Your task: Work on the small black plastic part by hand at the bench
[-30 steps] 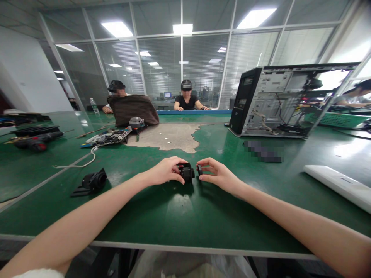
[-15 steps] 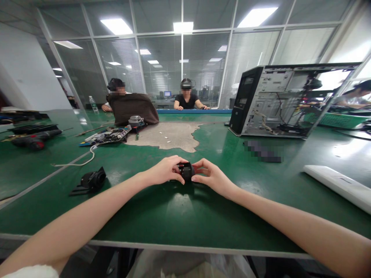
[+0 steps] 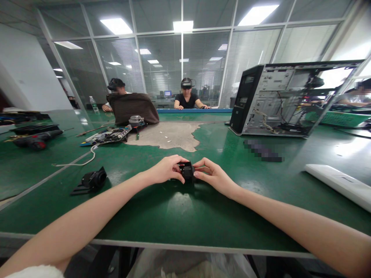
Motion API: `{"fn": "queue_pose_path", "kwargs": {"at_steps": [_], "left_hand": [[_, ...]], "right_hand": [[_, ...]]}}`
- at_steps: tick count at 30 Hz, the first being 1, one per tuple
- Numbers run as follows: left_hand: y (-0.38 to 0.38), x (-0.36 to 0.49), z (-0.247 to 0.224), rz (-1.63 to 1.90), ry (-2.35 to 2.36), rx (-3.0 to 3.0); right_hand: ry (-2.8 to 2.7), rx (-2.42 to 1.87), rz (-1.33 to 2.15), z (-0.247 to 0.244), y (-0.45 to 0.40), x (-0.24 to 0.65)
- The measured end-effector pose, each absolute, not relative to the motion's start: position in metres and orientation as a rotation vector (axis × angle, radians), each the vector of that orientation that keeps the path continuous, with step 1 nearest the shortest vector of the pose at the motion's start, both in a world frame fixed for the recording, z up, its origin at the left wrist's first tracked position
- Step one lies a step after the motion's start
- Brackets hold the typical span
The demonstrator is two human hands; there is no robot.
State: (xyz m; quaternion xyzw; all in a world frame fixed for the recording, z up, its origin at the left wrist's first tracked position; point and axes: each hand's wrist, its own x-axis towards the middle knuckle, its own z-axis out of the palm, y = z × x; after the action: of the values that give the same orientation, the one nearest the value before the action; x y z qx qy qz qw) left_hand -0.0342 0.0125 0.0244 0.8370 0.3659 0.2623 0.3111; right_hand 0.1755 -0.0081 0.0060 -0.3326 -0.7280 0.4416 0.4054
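Observation:
Between my hands, just above the green tabletop or resting on it, is a small black fan-like part (image 3: 188, 172) with a blocky body and a flat plate at its right side. My left hand (image 3: 166, 170) grips its left end, thumb below and fingers over the top. From the right, the fingertips and thumb of my right hand (image 3: 213, 174) press on the plate. Fingers cover part of its surface. Off to the left lies a similar black part (image 3: 92, 180) with a round opening and a flat bracket, untouched.
An opened computer case (image 3: 269, 102) stands at the right, a white panel (image 3: 339, 181) nearer me. A blurred dark item (image 3: 262, 151) lies between. At the left are a circuit board (image 3: 108, 136), a white cable (image 3: 87, 160) and a power drill (image 3: 37, 139). People sit across the table.
My right thumb has risen slightly on the black part's right side. My left hand keeps nearly the same grip, and the part has barely shifted.

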Motion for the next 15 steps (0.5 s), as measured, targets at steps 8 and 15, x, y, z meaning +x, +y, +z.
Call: {"fn": "queue_pose_path", "kwargs": {"at_steps": [8,15], "left_hand": [[0.0116,-0.0337,0.0246,0.690,0.955,2.194],[0.0130,-0.0343,0.0229,0.693,0.954,2.174]], "right_hand": [[-1.957,-0.804,1.066,0.0022,-0.0076,0.1793],[-2.001,-0.747,0.986,0.0032,-0.0140,0.1814]]}}
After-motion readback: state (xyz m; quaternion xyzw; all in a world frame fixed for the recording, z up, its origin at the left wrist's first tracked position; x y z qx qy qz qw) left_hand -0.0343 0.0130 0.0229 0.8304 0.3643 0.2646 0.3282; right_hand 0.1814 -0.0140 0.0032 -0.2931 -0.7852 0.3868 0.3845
